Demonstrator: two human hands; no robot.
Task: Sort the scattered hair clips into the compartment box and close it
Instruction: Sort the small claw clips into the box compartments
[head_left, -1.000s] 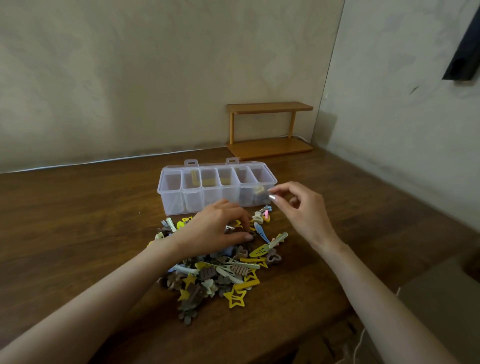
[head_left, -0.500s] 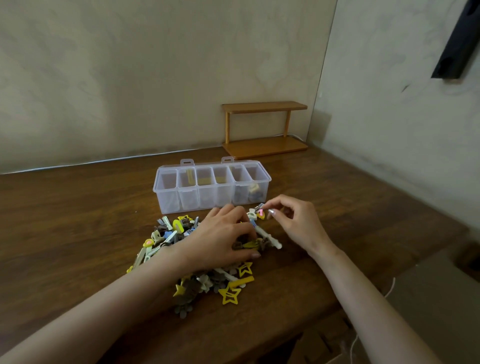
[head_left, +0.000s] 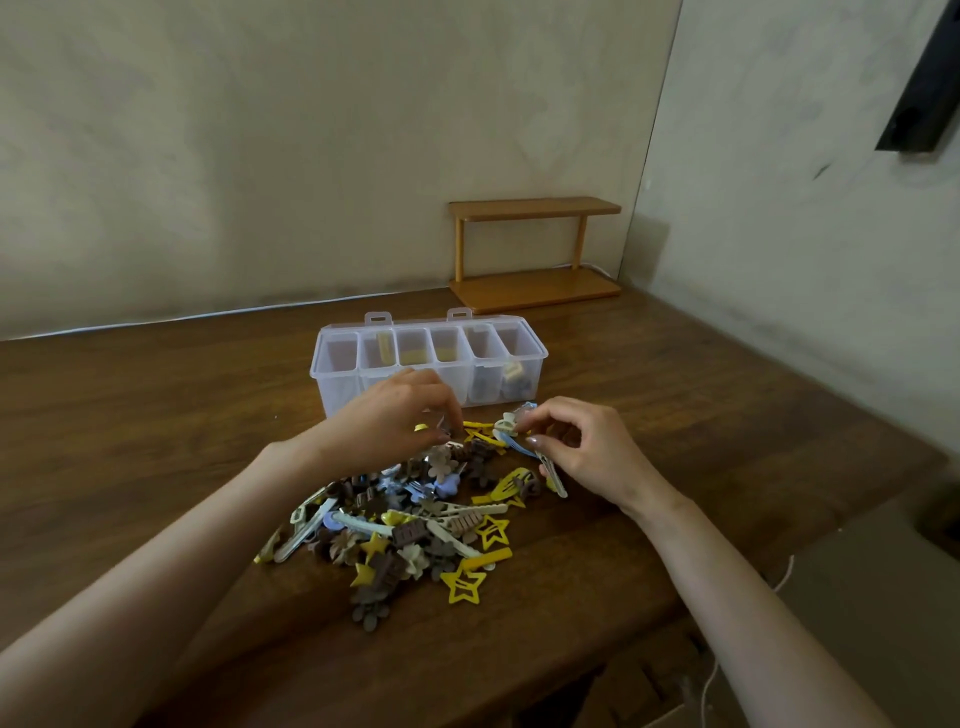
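A clear plastic compartment box (head_left: 530, 358) stands open on the wooden table, with several compartments; some hold yellowish clips and the right ones hold dark clips. In front of it lies a pile of hair clips (head_left: 415, 525) in yellow, brown, cream and blue, with star and flower shapes. My left hand (head_left: 389, 423) hovers over the pile's far edge, its fingertips curled down onto a small clip. My right hand (head_left: 582, 449) pinches a cream and blue clip (head_left: 511, 428) at the pile's right side, with a long pale clip under its palm.
A small wooden two-tier shelf (head_left: 535, 254) stands at the back against the wall corner. The table edge (head_left: 675, 608) runs close on the right, with a white cord hanging past it. A dark object is mounted on the right wall.
My left hand moved from the pile's middle to its far edge near the box. My right hand came down from the box to the pile and took hold of a clip.
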